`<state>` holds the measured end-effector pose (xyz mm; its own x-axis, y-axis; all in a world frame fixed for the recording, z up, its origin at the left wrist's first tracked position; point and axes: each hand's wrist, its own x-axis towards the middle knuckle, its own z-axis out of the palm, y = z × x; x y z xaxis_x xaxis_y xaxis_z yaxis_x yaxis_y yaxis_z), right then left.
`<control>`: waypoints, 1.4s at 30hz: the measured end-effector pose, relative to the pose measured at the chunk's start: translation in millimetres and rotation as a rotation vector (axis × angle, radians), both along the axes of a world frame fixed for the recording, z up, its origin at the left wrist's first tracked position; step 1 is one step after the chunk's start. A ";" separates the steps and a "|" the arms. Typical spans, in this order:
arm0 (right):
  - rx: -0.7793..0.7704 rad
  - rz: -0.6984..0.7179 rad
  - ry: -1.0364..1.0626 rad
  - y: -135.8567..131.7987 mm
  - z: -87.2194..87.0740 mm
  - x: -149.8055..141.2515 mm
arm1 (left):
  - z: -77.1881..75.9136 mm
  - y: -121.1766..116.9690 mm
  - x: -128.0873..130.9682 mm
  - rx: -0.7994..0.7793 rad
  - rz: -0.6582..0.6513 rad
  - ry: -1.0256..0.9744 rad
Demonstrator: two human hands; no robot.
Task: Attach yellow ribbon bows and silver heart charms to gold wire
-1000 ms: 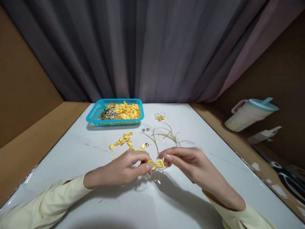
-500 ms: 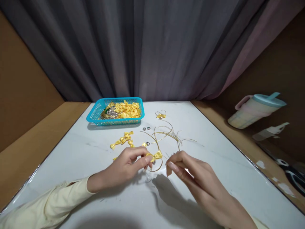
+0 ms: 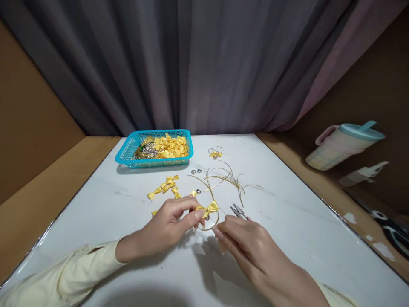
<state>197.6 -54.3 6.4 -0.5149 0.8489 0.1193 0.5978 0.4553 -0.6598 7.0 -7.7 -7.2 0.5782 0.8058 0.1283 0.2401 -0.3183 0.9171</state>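
Note:
My left hand point(image 3: 174, 221) pinches a yellow ribbon bow point(image 3: 211, 207) between thumb and fingers. A gold cord point(image 3: 218, 219) runs through the bow and curves into a loop below it, and a small silver bead point(image 3: 207, 218) hangs under the knot. My right hand point(image 3: 247, 243) is closed, its thumb and fingertips at the loop's lower right edge. A thin strand stretches between the bow and this hand. Just behind the right hand, the pointed blades of small scissors point(image 3: 238, 211) show; their handles are hidden. Gold cord pieces point(image 3: 228, 179) lie beyond both hands.
A blue basket point(image 3: 119, 158) at the back left holds yellow bows, silver beads and cords. Loose bows point(image 3: 164, 186) and silver beads point(image 3: 196, 171) lie on the white table. One corded bow point(image 3: 216, 154) sits farther back. A tumbler point(image 3: 338, 147) and black-handled scissors point(image 3: 394, 238) are at the right.
My right hand has moved left and down to the cord loop, and its fingers have closed there. The small scissors' blades have come into view behind it. My left hand stays on the bow.

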 end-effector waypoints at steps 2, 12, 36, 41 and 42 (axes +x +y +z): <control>-0.006 0.007 0.005 0.5 -0.7 -0.4 | -0.4 -0.2 0.1 0.018 -0.003 0.004; -0.002 0.026 0.038 1.4 -1.6 -0.6 | 0.9 -1.3 0.0 0.042 -0.006 -0.002; 0.026 -0.004 0.087 -0.2 -5.0 -5.8 | -1.0 -2.5 1.5 0.051 0.011 -0.012; 0.012 -0.044 0.125 -2.8 -4.3 -8.1 | -0.8 -3.6 1.7 0.062 0.025 -0.008; 0.007 -0.055 0.127 -3.8 -4.0 -8.1 | -0.7 -3.7 1.9 0.063 0.029 -0.006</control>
